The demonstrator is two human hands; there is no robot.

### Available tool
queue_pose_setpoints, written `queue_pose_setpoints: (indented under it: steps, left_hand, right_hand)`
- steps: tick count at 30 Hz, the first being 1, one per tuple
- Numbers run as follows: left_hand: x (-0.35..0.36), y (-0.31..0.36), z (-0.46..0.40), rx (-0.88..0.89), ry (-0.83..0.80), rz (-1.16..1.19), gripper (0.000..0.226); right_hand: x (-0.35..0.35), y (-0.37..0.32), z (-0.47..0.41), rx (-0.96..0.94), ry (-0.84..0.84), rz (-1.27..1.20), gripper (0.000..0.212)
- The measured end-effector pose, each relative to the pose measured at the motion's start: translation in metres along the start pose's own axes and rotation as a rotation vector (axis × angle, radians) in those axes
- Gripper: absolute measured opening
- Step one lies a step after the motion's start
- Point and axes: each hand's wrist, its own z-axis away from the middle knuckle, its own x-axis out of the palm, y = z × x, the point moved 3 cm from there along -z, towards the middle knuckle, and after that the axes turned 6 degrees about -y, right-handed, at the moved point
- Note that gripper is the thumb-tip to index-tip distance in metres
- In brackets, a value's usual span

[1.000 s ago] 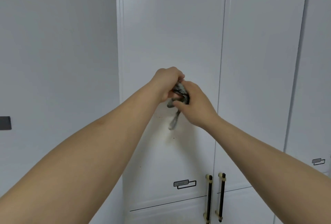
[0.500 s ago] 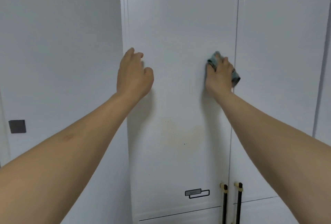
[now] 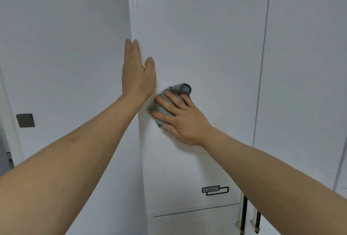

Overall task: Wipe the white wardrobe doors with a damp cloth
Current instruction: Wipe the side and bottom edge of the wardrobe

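Note:
The white wardrobe door (image 3: 206, 47) fills the middle of the view, with a second door (image 3: 304, 65) to its right. My right hand (image 3: 180, 116) lies flat with spread, straight fingers on a bunched blue-green cloth (image 3: 165, 103), pressing it against the left door near its left edge. A checkered hem of the cloth sticks out above my fingers. My left hand (image 3: 138, 73) rests flat and upright on the door's left edge, fingers straight, just above and left of the cloth. It holds nothing.
A white wall (image 3: 62, 56) meets the wardrobe on the left and carries a dark switch plate (image 3: 25, 120). Two black vertical handles (image 3: 250, 217) sit at the bottom between the doors. A small label sticker (image 3: 215, 190) is low on the left door.
My right hand has slid the cloth down and to the left across the door, from near its right edge to its left edge. My left hand has flattened against the door's left edge.

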Motion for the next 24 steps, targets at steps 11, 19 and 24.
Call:
queue_pose_setpoints:
  steps: [11, 19, 24]
  left_hand:
    - [0.006, 0.008, 0.017, 0.008, -0.071, -0.173, 0.071]
    - [0.001, 0.012, 0.014, -0.005, -0.036, -0.101, 0.068]
    - [-0.005, 0.013, 0.016, -0.016, -0.119, -0.141, 0.068]
  right_hand:
    - [-0.037, 0.148, 0.068, 0.500, 0.046, -0.092, 0.056]
    - [-0.032, 0.046, -0.023, 0.478, 0.348, -0.175, 0.057]
    - [0.016, 0.010, 0.047, -0.055, 0.117, -0.081, 0.054]
